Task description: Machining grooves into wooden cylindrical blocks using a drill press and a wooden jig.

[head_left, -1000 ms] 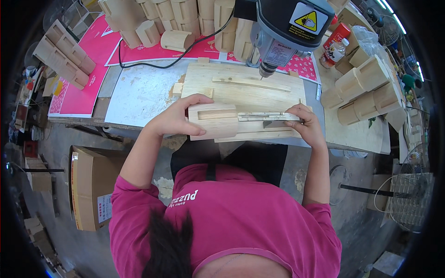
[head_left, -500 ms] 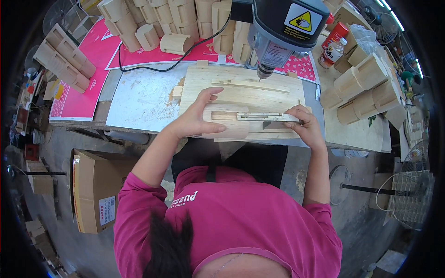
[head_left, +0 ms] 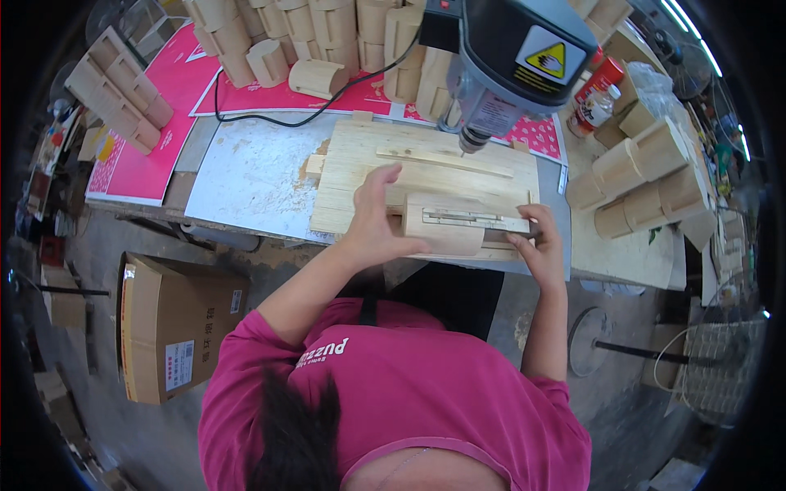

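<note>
A pale wooden block (head_left: 442,222) with a rounded side lies on the wooden board in front of me. A narrow slotted strip (head_left: 475,219) sits along its top groove and sticks out past its right end. My right hand (head_left: 536,237) pinches that protruding end between thumb and fingers. At the block's left end, my left hand (head_left: 372,222) is open, thumb and fingers spread wide. Its thumb reaches the block's near left corner; whether it presses there I cannot tell. Beyond the block, the drill press (head_left: 516,65) has its chuck (head_left: 473,139) above the board.
The wooden board (head_left: 348,180) carries a thin wooden rail (head_left: 446,162). Rounded wooden blocks (head_left: 332,33) stand stacked at the back, more (head_left: 643,176) at the right. A black cable (head_left: 327,105) crosses the pink sheet. A bottle (head_left: 594,110) stands back right; a cardboard box (head_left: 176,327) is lower left.
The block has slid right, so more of the strip now lies over its groove. My left hand has moved right along with it, while the right hand keeps its pinch.
</note>
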Available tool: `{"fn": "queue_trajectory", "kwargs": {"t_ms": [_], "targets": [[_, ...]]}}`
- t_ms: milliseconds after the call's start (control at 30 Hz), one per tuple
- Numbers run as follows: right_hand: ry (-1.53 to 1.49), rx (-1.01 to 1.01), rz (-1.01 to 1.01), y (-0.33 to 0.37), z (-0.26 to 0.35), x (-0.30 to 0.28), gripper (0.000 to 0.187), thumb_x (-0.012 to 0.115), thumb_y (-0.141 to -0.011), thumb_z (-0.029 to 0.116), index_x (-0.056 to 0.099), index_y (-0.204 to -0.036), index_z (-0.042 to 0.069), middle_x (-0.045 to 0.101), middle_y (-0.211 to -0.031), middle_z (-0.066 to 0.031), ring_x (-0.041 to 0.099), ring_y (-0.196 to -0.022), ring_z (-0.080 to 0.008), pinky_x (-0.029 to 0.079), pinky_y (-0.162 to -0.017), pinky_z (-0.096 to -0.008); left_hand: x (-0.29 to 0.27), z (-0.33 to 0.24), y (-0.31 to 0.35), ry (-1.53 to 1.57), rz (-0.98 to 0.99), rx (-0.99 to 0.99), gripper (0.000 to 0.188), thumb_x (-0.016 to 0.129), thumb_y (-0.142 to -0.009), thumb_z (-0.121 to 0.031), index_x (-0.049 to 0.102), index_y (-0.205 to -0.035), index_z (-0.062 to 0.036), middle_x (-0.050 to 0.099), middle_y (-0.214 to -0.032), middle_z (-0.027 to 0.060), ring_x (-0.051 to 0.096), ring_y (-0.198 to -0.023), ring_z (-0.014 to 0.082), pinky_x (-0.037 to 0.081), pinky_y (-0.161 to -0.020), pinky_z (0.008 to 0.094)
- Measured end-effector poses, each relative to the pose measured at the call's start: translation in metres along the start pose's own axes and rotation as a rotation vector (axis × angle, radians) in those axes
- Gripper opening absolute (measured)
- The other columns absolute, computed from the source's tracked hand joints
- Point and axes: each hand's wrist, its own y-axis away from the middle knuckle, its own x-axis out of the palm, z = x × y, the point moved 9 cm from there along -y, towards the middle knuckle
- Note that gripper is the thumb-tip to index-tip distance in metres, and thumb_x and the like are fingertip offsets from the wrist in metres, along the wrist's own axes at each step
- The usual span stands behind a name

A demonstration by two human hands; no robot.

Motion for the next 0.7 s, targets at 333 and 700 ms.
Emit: {"fn": "queue_trajectory", "kwargs": {"t_ms": [333, 700], "targets": [[0.422, 0.122, -0.234, 0.008, -0.021, -0.019, 0.045, 0.077, -0.06, 0.011, 0.056, -0.099, 0.006, 0.043, -0.087, -0.0067, 0.043, -0.072, -0.0191, 0.039, -0.06, -0.0289, 0.029, 0.012, 0.024, -0.286, -0.067, 0.131, 0.059, 0.075, -0.057, -0.03, 0.055, -0.109, -0.0109, 0.051, -0.089, 0.003, 0.048, -0.087, 0.0203, 0.028, -0.08, 0.0379], [0.502, -0.116, -0.285, -0.051, -0.044, -0.007, 0.045, 0.075, -0.064, 0.013, 0.056, -0.102, -0.001, 0.051, -0.095, -0.0155, 0.052, -0.087, -0.0311, 0.043, -0.076, -0.0362, 0.028, 0.072, -0.034, -0.255, 0.08, 0.039, 0.039, 0.077, -0.049, -0.038, 0.052, -0.07, -0.0158, 0.054, -0.076, 0.0011, 0.049, -0.086, 0.0236, 0.029, -0.074, 0.0413]]}}
